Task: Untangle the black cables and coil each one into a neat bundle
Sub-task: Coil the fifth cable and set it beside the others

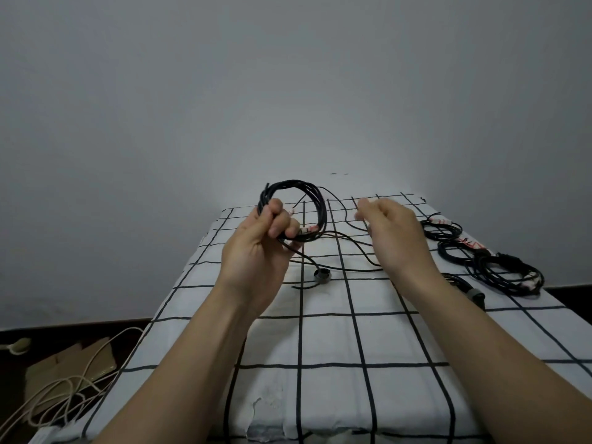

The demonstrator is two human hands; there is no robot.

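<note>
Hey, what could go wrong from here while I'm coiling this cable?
The loose tail loops across the checked cloth; pulled in fast, it may knot. The coil sits only in the left hand; its loops could spring apart. The finished bundles lie near the cloth's right edge and could get swept off.

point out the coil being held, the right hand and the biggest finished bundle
held coil (320, 213): head view, loop's right side
right hand (395, 230): head view, back of the hand
biggest finished bundle (483, 264): head view, its left strands
</note>
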